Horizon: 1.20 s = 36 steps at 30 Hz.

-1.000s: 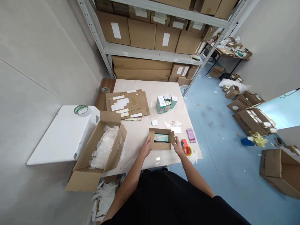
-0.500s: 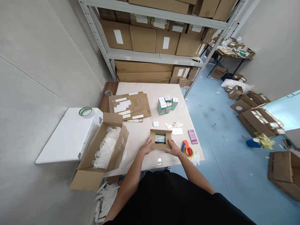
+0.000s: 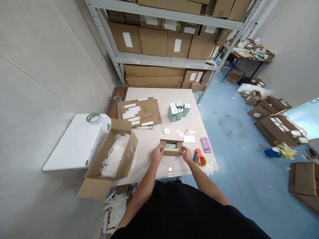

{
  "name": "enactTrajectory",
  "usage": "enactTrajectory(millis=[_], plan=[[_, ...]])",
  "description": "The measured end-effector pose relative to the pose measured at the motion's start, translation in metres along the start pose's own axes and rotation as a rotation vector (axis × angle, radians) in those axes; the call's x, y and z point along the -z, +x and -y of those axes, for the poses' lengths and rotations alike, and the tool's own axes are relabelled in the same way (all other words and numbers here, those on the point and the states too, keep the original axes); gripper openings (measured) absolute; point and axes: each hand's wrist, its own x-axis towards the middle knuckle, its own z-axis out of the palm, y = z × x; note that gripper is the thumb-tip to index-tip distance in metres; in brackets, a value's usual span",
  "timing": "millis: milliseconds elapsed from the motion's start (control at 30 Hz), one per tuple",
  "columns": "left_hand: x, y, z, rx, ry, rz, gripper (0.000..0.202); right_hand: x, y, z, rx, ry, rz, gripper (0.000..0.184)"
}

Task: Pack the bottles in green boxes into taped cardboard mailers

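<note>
A small brown cardboard box (image 3: 170,142) lies near the front of the table, with something pale green visible inside its opening. Its near flap (image 3: 171,150), which bears a light yellowish strip, stands raised between my hands. My left hand (image 3: 156,154) grips the flap's left end, fingers closed over the edge. At the right end, my right hand (image 3: 186,155) pinches the same flap. A red and blue tape dispenser (image 3: 198,157) lies just right of my right hand. Beyond the box are a white paper slip (image 3: 189,139) and a small white card (image 3: 166,131).
Several green-and-white cartons (image 3: 178,111) stand farther back. Flattened cardboard (image 3: 139,113) is stacked at the table's left. An open carton (image 3: 131,156) of white plastic bags stands at the left edge. A purple item (image 3: 206,145) lies right. Shelving (image 3: 159,59) rises behind.
The near flap of the small box has come up and now partly covers the opening. Both hands have moved from the box's sides to the flap's ends. The view has shifted slightly.
</note>
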Motion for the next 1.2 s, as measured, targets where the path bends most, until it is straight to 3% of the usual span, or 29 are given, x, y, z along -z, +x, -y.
enactTrajectory(millis=[167, 300, 400, 600, 733, 867, 1067, 1200], plan=[[-0.011, 0.002, -0.006, -0.001, -0.005, -0.083, 0.061, -0.005, -0.001, 0.015, 0.003, -0.155, -0.003, 0.073], [-0.009, 0.009, -0.01, 0.027, 0.028, -0.117, 0.087, -0.015, -0.011, 0.028, -0.02, -0.233, -0.049, 0.083], [-0.004, 0.016, -0.012, -0.049, 0.134, -0.197, 0.103, -0.017, -0.015, 0.031, -0.053, -0.247, -0.09, 0.087], [-0.004, 0.018, -0.012, -0.275, 0.24, -0.2, 0.087, -0.003, -0.006, 0.018, -0.308, -0.167, -0.118, 0.114], [-0.015, 0.008, -0.005, -0.265, 0.198, -0.061, 0.066, -0.003, 0.002, 0.009, -0.319, -0.1, -0.132, 0.114], [-0.025, -0.002, -0.003, -0.21, 0.207, 0.104, 0.06, -0.008, 0.004, 0.002, -0.277, -0.05, -0.129, 0.113], [-0.03, -0.009, -0.011, -0.206, 0.289, 0.095, 0.062, -0.006, 0.005, 0.003, -0.182, -0.019, -0.083, 0.094], [-0.039, -0.012, -0.019, -0.176, 0.343, 0.033, 0.064, 0.015, 0.005, -0.003, -0.041, -0.02, -0.098, 0.078]])
